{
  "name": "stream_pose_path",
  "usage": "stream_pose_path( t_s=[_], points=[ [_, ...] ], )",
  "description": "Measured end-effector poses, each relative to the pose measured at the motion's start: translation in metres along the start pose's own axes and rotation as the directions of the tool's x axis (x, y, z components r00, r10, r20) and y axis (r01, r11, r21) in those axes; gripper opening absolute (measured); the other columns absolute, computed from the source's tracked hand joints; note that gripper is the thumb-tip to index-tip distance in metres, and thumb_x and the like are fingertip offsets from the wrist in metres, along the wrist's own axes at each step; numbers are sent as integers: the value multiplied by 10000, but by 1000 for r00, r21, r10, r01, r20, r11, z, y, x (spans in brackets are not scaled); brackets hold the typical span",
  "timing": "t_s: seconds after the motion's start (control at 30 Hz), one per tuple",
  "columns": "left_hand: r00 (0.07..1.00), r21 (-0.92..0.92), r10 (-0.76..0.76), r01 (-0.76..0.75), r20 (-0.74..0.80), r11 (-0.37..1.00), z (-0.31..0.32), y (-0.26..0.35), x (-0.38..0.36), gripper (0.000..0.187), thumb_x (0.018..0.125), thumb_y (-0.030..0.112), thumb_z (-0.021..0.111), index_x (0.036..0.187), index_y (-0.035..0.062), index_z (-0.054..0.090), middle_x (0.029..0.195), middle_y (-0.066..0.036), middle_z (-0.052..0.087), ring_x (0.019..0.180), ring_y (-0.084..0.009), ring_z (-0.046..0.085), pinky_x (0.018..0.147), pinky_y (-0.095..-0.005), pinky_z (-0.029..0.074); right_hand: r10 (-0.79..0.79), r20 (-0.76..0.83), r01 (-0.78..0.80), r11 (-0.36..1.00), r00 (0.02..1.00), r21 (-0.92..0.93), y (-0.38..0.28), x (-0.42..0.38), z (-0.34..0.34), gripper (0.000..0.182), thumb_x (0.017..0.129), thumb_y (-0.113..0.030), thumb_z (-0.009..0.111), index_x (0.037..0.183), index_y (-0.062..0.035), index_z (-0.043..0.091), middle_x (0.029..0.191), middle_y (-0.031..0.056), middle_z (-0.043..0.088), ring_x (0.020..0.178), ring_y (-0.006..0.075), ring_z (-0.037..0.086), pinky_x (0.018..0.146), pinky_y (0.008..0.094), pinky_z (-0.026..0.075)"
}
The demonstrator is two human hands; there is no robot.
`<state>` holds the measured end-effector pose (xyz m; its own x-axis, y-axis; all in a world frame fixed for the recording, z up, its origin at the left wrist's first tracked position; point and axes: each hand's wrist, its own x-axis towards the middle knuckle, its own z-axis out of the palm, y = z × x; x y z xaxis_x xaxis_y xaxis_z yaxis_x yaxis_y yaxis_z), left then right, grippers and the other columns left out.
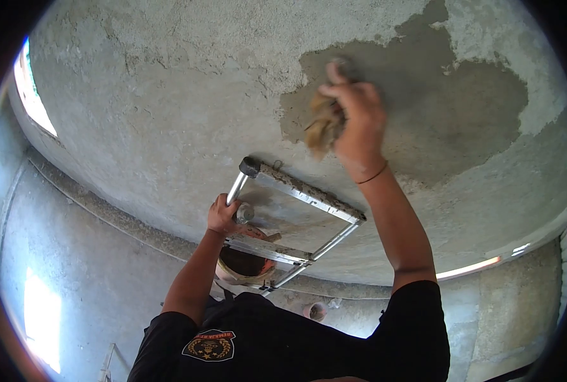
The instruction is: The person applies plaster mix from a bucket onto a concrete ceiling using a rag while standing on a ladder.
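Note:
Raised against the wall, my right hand [361, 118] is closed around a crumpled tan piece [322, 129] that looks like a rag or sponge; motion blurs it. It rests on or very near a darker, damp-looking patch of plaster [487, 92] with ragged edges. Lower down, my left hand [222, 214] wraps round the side rail of an aluminium ladder [309, 196]. Grey smears mark the ladder's top rung. Just beside my left fingers is a round greyish thing [244, 212] that I cannot make out.
The rough grey wall [169, 102] curves around me. A bucket [223, 275] with a dark inside shows behind the ladder's lower rung. Farther below is a small round container [315, 311] on the floor. Bright openings [35, 89] lie at the left.

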<state>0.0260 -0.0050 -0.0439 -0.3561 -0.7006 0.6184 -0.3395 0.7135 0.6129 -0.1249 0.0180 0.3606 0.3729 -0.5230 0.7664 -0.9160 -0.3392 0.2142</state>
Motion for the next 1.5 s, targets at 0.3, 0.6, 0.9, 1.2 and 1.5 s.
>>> stream_pose_path(
  t_s=[0.3, 0.6, 0.9, 1.2, 1.5],
  points=[
    [999, 26, -29, 28, 22, 999, -1, 3, -1, 617, 421, 264, 820, 996, 192, 607, 973, -128, 509, 909, -348, 581, 724, -466, 517, 152, -237, -80, 955, 960, 286, 13, 16, -53, 294, 681, 8, 690, 959, -85, 663, 1245, 105, 642, 862, 251, 626, 730, 335, 518],
    [999, 5, -38, 38, -10, 999, 0, 5, -2, 582, 434, 252, 828, 971, 165, 620, 954, -124, 516, 851, -341, 597, 698, -456, 523, -40, 76, 40, 999, 996, 6, 1, -27, -11, 251, 722, -22, 673, 956, -111, 688, 1243, 107, 642, 893, 222, 603, 754, 339, 524],
    [999, 27, 31, -30, -45, 999, -5, 9, 2, 520, 510, 201, 804, 983, 132, 599, 948, -153, 526, 803, -368, 600, 655, -464, 511, -35, -301, -40, 970, 953, -238, 30, 17, -60, 420, 588, 10, 759, 986, -107, 695, 1198, 93, 668, 898, 230, 619, 755, 348, 539],
    [999, 32, -33, 34, -38, 999, 6, 3, -2, 489, 527, 225, 790, 981, 166, 617, 933, -136, 504, 832, -360, 594, 696, -468, 523, -147, -382, 102, 986, 912, -135, 41, 38, -96, 405, 590, -5, 769, 974, -107, 691, 1150, 114, 684, 826, 257, 635, 742, 358, 542],
    [997, 46, -68, 70, -31, 996, 3, 7, -3, 522, 504, 216, 807, 988, 164, 617, 948, -127, 504, 844, -353, 593, 702, -467, 523, -104, -45, 103, 994, 994, -28, 25, 23, -61, 338, 618, -9, 750, 931, -124, 693, 1134, 65, 696, 862, 250, 624, 747, 346, 532]
  ],
)
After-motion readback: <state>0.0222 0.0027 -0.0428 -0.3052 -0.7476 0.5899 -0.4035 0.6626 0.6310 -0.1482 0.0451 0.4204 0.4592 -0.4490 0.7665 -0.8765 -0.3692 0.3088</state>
